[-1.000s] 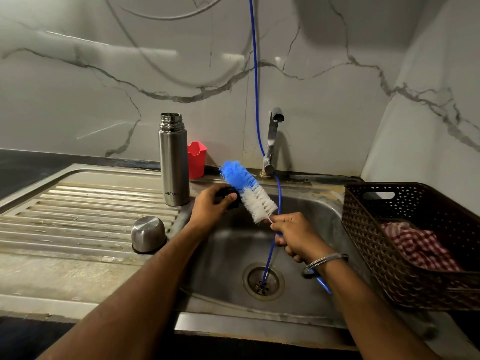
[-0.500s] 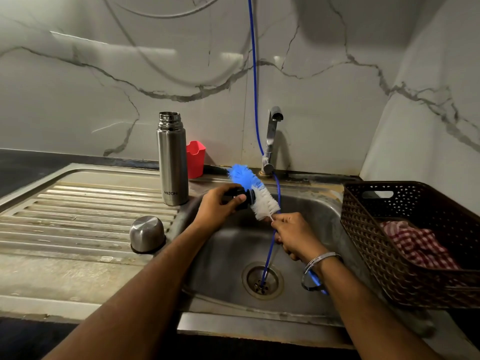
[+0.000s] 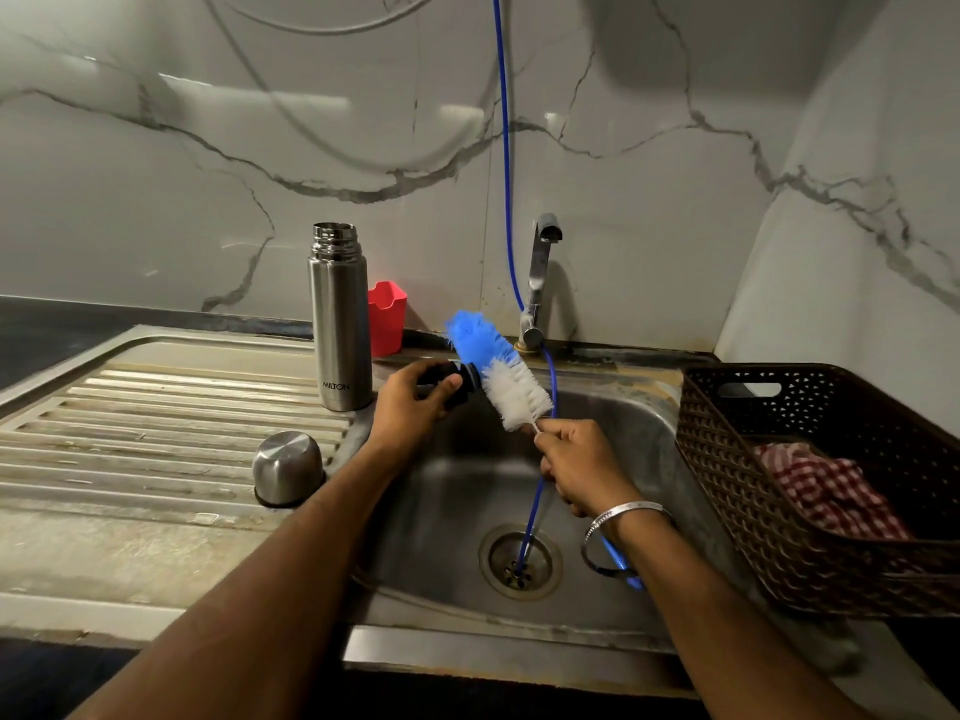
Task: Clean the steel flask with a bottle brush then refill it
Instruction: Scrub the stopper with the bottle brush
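The steel flask [image 3: 340,324] stands upright and uncapped on the drainboard, left of the basin. Its steel cup lid [image 3: 288,467] sits upside down on the drainboard in front of it. My left hand [image 3: 410,402] grips a small black stopper [image 3: 457,384] over the sink's left edge. My right hand [image 3: 582,467] grips the handle of the bottle brush [image 3: 498,368], whose blue and white bristles press against the stopper. The brush's blue handle end [image 3: 621,563] sticks out below my wrist.
The steel sink [image 3: 452,511] has a drain [image 3: 519,561] with a blue hose [image 3: 504,148] running down into it from above. A tap [image 3: 540,278] stands behind the basin. A red cup [image 3: 387,317] sits behind the flask. A brown basket [image 3: 727,459] holding a checked cloth [image 3: 831,493] stands at right.
The brush has slid back and forth across the stopper in my left hand. Both hands stayed over the sink, and the flask and lid have not moved.
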